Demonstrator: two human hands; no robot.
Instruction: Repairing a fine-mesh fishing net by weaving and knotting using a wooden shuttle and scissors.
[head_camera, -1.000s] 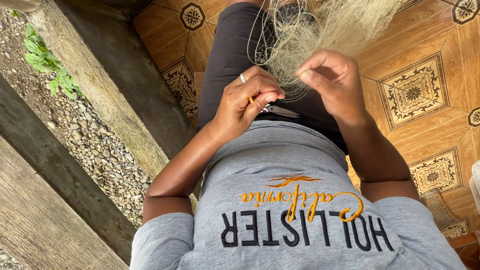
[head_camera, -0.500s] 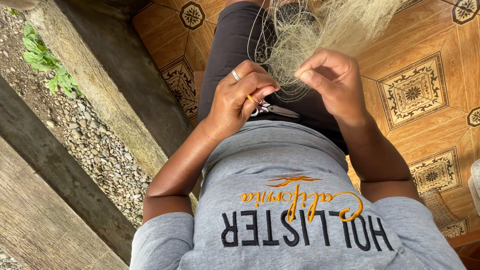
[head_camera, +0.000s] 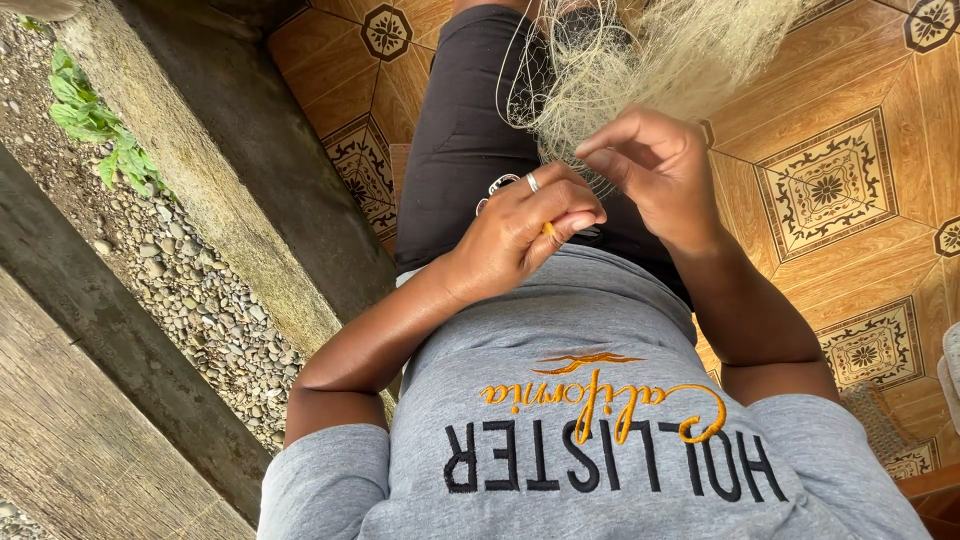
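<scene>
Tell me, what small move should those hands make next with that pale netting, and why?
Probably the left hand should bring its small orange-tipped tool up to the strand pinched by the right hand. The fishing net hangs just above, and the two hands sit close together but apart.

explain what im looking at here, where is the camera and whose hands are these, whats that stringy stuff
There is no machine here. The camera sits on a person's head and looks straight down, so you see their own grey shirt, dark trousers and both hands from above.

The left hand, with a ring on one finger, is closed around a small tool; only an orange bit and a metal loop show, so I cannot tell for sure what it is. The right hand pinches strands of a pale fine netting that lies bunched over the lap.

Below is a patterned tile floor. To the left run a concrete ledge and a strip of gravel with a small green plant.
</scene>
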